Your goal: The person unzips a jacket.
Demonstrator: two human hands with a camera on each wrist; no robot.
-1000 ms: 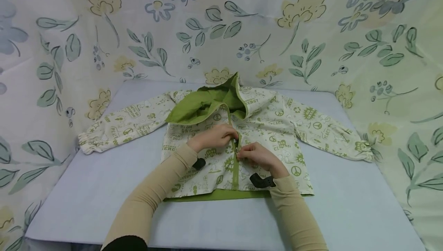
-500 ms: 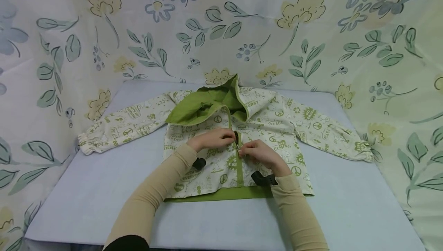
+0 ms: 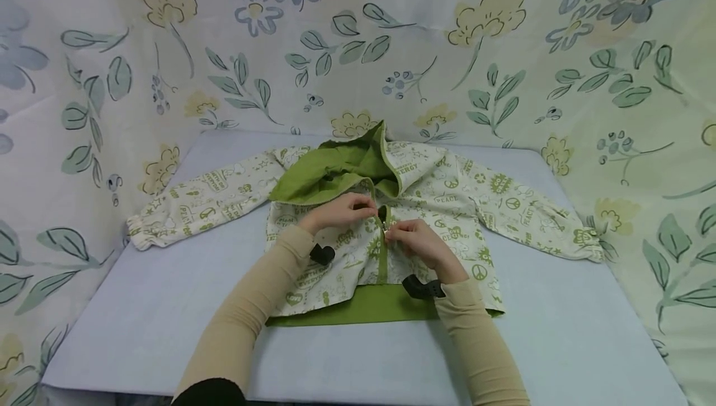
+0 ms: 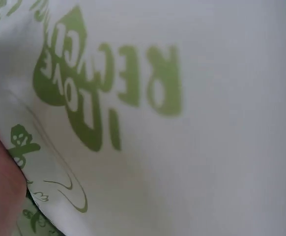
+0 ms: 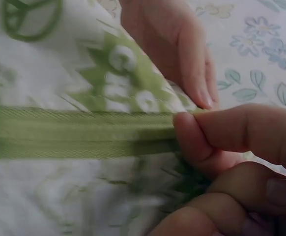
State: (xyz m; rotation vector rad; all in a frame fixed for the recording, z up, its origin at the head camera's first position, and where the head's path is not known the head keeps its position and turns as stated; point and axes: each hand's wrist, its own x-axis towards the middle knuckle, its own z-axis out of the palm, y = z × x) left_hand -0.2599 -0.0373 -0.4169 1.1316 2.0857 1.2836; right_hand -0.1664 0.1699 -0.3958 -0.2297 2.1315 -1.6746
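A white hooded jacket (image 3: 442, 226) with green print and a green lining lies face up in the head view. Its green zip (image 3: 383, 266) runs down the middle of the front. My left hand (image 3: 340, 212) pinches the front edge beside the zip's upper part and holds that panel raised. Just below, my right hand (image 3: 419, 243) pinches the small zip pull. A dark gap shows in the zip between the two hands. In the right wrist view, thumb and forefinger cover the pull. Printed fabric (image 4: 182, 147) fills most of the left wrist view, hiding the left fingertips.
The jacket lies on a white-covered table (image 3: 151, 306), its sleeves (image 3: 207, 204) spread to both sides. The green-lined hood (image 3: 330, 170) lies open at the top. A floral cloth (image 3: 358, 39) hangs behind and at both sides.
My left hand has moved slightly up, lifting the front panel. The middle of the front hem has risen, baring more green lining. My right hand has shifted slightly upward with the zip pull.
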